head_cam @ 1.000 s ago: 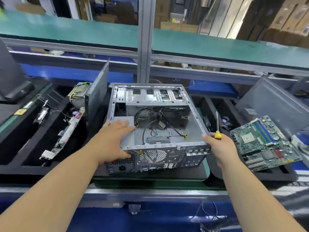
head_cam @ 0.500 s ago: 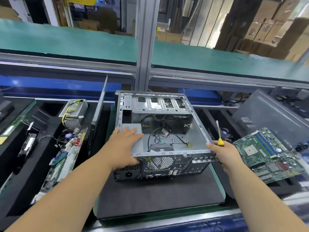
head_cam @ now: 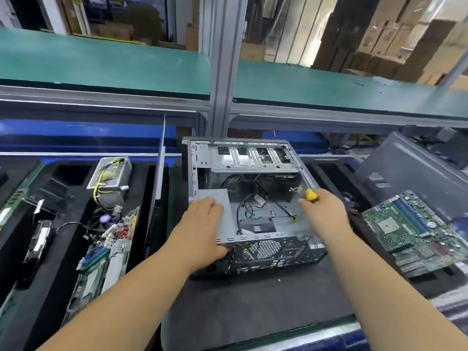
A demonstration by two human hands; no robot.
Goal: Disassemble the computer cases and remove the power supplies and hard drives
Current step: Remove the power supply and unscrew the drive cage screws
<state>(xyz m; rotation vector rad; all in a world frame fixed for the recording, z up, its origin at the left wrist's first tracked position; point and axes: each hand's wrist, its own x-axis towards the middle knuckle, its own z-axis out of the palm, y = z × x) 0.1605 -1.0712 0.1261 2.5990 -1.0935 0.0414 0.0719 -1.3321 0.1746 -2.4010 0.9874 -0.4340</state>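
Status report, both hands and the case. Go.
Left hand flat on power supply, still in open case. Right hand grips screwdriver. Loose cables inside.

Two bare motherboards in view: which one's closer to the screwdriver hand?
The motherboard right of the case, beside the right hand; the other motherboard lies left.

A green motherboard (head_cam: 415, 231) lies tilted on black foam at the right, and behind it leans a dark grey side panel (head_cam: 415, 178). At the left, a black foam tray (head_cam: 63, 206) holds another circuit board (head_cam: 106, 252) (standing on its edge in a slot), and a thin grey panel (head_cam: 160, 158) stands upright along the tray's right side. Across the far side runs a green-topped shelf (head_cam: 101, 62), split by 1 grey metal post (head_cam: 222, 64), with stacked cardboard boxes (head_cam: 395, 39) beyond.
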